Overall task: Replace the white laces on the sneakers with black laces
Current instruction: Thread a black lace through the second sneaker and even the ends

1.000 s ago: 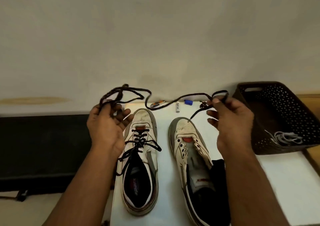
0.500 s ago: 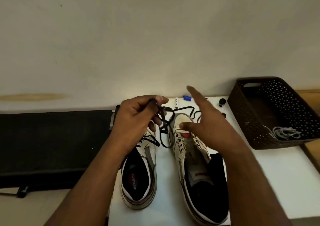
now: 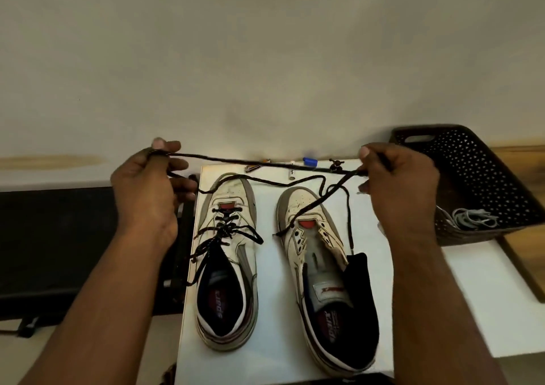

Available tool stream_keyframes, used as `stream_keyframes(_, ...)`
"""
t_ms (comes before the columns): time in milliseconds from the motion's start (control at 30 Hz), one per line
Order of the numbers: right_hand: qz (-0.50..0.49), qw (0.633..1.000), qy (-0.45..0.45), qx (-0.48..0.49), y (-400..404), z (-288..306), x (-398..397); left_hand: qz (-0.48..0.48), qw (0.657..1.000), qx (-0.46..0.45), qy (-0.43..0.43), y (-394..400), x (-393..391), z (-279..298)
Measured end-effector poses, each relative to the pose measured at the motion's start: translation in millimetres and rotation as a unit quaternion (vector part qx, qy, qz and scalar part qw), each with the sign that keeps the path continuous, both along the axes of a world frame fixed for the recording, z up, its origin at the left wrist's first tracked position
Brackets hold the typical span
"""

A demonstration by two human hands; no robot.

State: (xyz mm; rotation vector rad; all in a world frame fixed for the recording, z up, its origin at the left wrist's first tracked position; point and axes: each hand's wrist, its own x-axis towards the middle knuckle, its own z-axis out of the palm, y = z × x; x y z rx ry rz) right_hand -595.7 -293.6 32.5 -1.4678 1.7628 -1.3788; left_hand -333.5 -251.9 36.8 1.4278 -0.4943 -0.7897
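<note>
Sneakers are sitting side by side on the white bench [image 3: 413, 296], toes pointing away from the person. The worn white leather sneaker already threaded with a black lace [image 3: 228, 266] is lying below and just inward of the left hand [image 3: 147, 196]; the matching white leather sneaker with bare eyelets [image 3: 321, 281] is lying below and inward of the right hand [image 3: 401, 190], with a dark cloth tucked at its heel side.

Above the toes, both hands are holding the loose black cord lace [image 3: 265, 163] stretched nearly level between them, its long axis running from hand to hand, across the line of the shoes. The left hand is pinching one part of it between thumb and curled fingers; the right hand is pinching it likewise, and slack strands are dropping from that hand, one tail lying over the unlaced sneaker's toe box toward its lowest eyelets. By my judgement the right hand is the nearer one to those eyelets, so the coming threading turns on bringing a lace end down and inward from that hand.

Beyond the right hand, the dark perforated plastic basket [image 3: 477, 184] is holding the removed pale laces [image 3: 472, 218]. Small oddments, among them a blue cap [image 3: 309, 161], are lying at the bench's far edge between the hands.
</note>
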Motion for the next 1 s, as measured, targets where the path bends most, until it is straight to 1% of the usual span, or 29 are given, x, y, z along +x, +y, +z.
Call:
stream_keyframes(33, -0.032, 0.999, 0.002, -0.022, 0, 1, -2, -0.023, 0.999, 0.010, -0.026, 2, 0, 0)
stream_keyframes(67, -0.054, 0.998, -0.007, -0.036, 0, 4, -4, -0.046, 0.996, 0.029, -0.077, 3, 0, -2)
stream_keyframes(100, -0.060, 0.997, -0.033, -0.037, 0, 6, -3, -0.069, 0.987, 0.049, -0.139, 3, -1, -3)
stream_keyframes(133, -0.046, 0.996, -0.075, -0.016, 0, 8, -2, -0.093, 0.976, 0.061, -0.185, 5, -4, -3)
stream_keyframes(200, 0.031, 0.984, -0.158, 0.077, 3, 13, 4, -0.152, 0.959, 0.043, -0.237, 7, -10, -2)
stream_keyframes(267, 0.130, 0.962, -0.173, 0.166, 8, 16, 10, -0.212, 0.939, -0.003, -0.272, 8, -20, 2)
stream_keyframes(300, 0.165, 0.950, -0.182, 0.194, 11, 17, 13, -0.243, 0.920, -0.003, -0.306, 10, -26, 6)
stream_keyframes(367, 0.195, 0.925, -0.241, 0.219, 14, 20, 17, -0.279, 0.853, 0.077, -0.434, 13, -29, 10)
stream_keyframes(400, 0.200, 0.912, -0.282, 0.221, 15, 23, 17, -0.265, 0.826, 0.114, -0.484, 14, -27, 12)
stream_keyframes(433, 0.205, 0.899, -0.318, 0.220, 15, 24, 16, -0.230, 0.831, 0.112, -0.495, 14, -27, 12)
stream_keyframes(467, 0.209, 0.889, -0.345, 0.217, 15, 24, 15, -0.200, 0.857, 0.072, -0.469, 16, -27, 11)
stream_keyframes(500, 0.211, 0.882, -0.364, 0.212, 15, 24, 15, -0.202, 0.884, 0.037, -0.420, 17, -30, 13)
stream_keyframes(533, 0.211, 0.878, -0.376, 0.209, 16, 23, 16, -0.248, 0.891, 0.040, -0.378, 17, -38, 14)
stream_keyframes(567, 0.211, 0.875, -0.382, 0.208, 16, 21, 17, -0.314, 0.871, 0.077, -0.371, 19, -47, 13)
stream_keyframes(600, 0.212, 0.873, -0.386, 0.209, 17, 20, 20, -0.369, 0.828, 0.128, -0.402, 20, -56, 8)
stream_keyframes(633, 0.215, 0.870, -0.389, 0.212, 17, 19, 24, -0.391, 0.782, 0.182, -0.450, 20, -63, 0)
stream_keyframes(667, 0.220, 0.867, -0.392, 0.217, 18, 20, 27, -0.373, 0.747, 0.225, -0.502, 19, -68, -8)
stream_keyframes(700, 0.226, 0.863, -0.394, 0.222, 19, 21, 29, -0.343, 0.724, 0.248, -0.545, 19, -72, -14)
stream_keyframes(733, 0.233, 0.860, -0.395, 0.226, 20, 22, 31, -0.317, 0.716, 0.249, -0.570, 18, -75, -18)
stream_keyframes(800, 0.251, 0.854, -0.393, 0.233, 21, 24, 32, -0.302, 0.719, 0.235, -0.580, 17, -79, -23)
stream_keyframes(833, 0.262, 0.853, -0.387, 0.235, 22, 25, 33, -0.303, 0.727, 0.227, -0.573, 16, -78, -24)
stream_keyframes(900, 0.276, 0.852, -0.376, 0.239, 23, 26, 35, -0.303, 0.766, 0.208, -0.528, 14, -75, -27)
stream_keyframes(1000, 0.280, 0.842, -0.396, 0.237, 24, 27, 38, -0.330, 0.839, 0.143, -0.409, 13, -74, -25)
